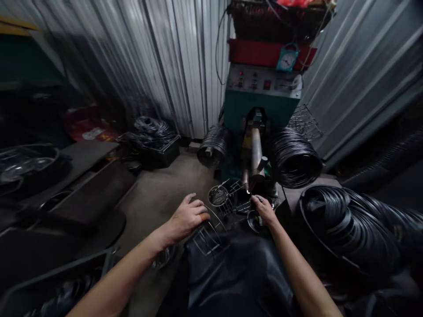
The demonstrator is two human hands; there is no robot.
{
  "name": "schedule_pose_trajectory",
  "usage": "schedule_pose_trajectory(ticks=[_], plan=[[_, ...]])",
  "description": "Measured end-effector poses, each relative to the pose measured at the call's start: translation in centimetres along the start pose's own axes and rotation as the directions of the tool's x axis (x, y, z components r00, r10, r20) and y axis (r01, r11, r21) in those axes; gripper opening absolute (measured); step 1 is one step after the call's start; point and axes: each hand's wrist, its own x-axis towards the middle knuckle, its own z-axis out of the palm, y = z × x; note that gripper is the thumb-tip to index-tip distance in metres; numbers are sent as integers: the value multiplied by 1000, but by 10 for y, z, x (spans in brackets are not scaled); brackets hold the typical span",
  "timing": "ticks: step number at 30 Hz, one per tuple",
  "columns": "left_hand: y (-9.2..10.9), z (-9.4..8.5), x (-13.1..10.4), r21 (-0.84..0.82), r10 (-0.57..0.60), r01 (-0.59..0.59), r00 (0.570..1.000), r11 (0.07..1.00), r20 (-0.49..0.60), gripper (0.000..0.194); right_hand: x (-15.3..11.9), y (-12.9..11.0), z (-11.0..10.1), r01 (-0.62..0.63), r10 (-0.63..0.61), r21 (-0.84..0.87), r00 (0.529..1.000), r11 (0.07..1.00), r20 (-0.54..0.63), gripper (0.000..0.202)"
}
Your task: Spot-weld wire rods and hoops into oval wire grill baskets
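Note:
My left hand (191, 216), with an orange band on one finger, is closed on the edge of a bent wire frame (206, 241) over the dark apron on my lap. My right hand (263, 210) pinches something small and dark just below the metal electrode tip of a green spot-welding machine (261, 105). A bright spot glows at that tip, beside my right fingertips. Between my hands, round and gridded wire pieces (218, 196) gather under the machine's arm. What exactly lies in the right fingers is too small to make out.
Large wire coils (295, 158) flank the machine, and a bigger coil bundle (357, 224) lies at the right. On the left are a crate of wire (158, 147) and a dark bench (89, 185). A turquoise clock-like dial (287, 58) hangs above the control panel.

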Motion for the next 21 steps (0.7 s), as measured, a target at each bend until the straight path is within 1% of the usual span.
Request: schedule_pose_trajectory(ticks=[3, 5, 8, 10, 11, 12, 13, 15, 16, 18, 21], plan=[[7, -21, -38, 124, -109, 117, 991, 985, -75, 24, -16, -12, 13, -4, 5, 49, 1000, 999, -20, 46], [5, -30, -63, 160, -217, 230, 971, 960, -97, 21, -24, -21, 20, 10, -10, 60, 1000, 998, -2, 47], [-7, -33, -97, 146, -377, 379, 925, 914, -41, 17, -32, -31, 28, -4, 2, 80, 1000, 997, 25, 46], [-18, -26, -119, 102, -460, 457, 888, 884, 9, 15, -35, -33, 31, -30, 26, 69, 999, 997, 47, 45], [-24, -19, -128, 64, -503, 501, 864, 863, 25, 14, -35, -32, 32, -36, 33, 56, 998, 998, 54, 45], [-30, -11, -137, 6, -561, 561, 827, 828, 41, 15, -36, -30, 33, -38, 36, 40, 998, 998, 61, 44], [-37, -1, -145, -60, -626, 629, 777, 775, 60, 19, -36, -28, 34, -37, 36, 23, 997, 999, 69, 44], [-52, 24, -158, -185, -747, 756, 652, 628, 129, 28, -36, -22, 34, -37, 37, -2, 997, 999, 69, 44], [-61, 37, -163, -215, -784, 796, 600, 566, 160, 30, -36, -20, 35, -40, 40, -7, 997, 999, 68, 45], [-78, 64, -171, -226, -824, 844, 529, 486, 203, 30, -38, -17, 35, -48, 49, -18, 996, 999, 73, 46], [-107, 99, -179, -175, -870, 900, 433, 400, 235, 29, -39, -16, 33, -60, 65, -52, 994, 997, 92, 46]])
